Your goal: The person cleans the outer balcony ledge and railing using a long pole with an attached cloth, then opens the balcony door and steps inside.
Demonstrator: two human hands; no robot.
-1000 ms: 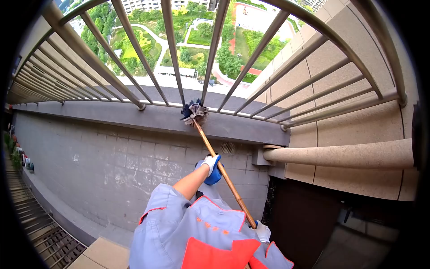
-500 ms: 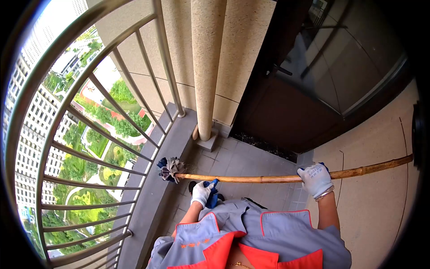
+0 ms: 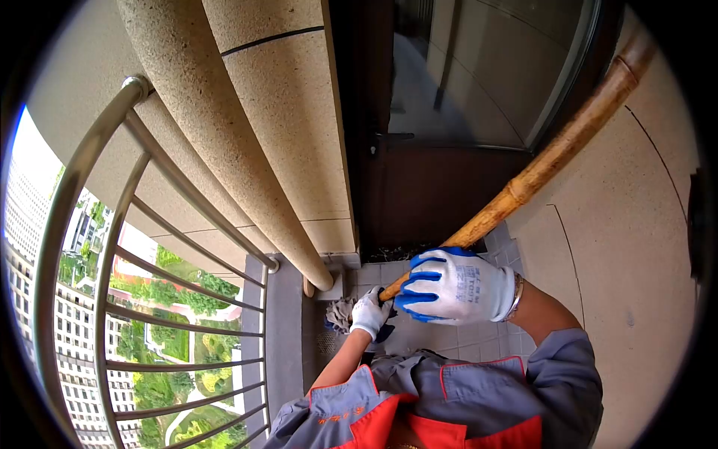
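Observation:
A mop with a long bamboo handle (image 3: 516,193) slants from the upper right down to the floor. Its grey cloth head (image 3: 341,314) rests low near the drain, partly behind my left wrist. My right hand (image 3: 456,288), in a white glove with blue-coated fingers, is wrapped round the handle from above. Lower down, close to the mop head, my left hand (image 3: 368,314) is closed on the handle, also gloved. Something dark blue (image 3: 386,331) shows beside my left hand; I cannot tell whether it is cloth or glove coating.
A curved metal railing (image 3: 112,262) stands on a grey ledge (image 3: 283,352) at the left, with a high drop beyond. A stone-textured pipe (image 3: 232,142) runs down to the corner. Ahead is a dark glazed door (image 3: 441,187); a beige wall (image 3: 621,299) rises at the right.
The handle has swung from nearly level to steeply slanted, its far end raised. The mop head has moved from the ledge to the floor. My right hand has come closer to my left.

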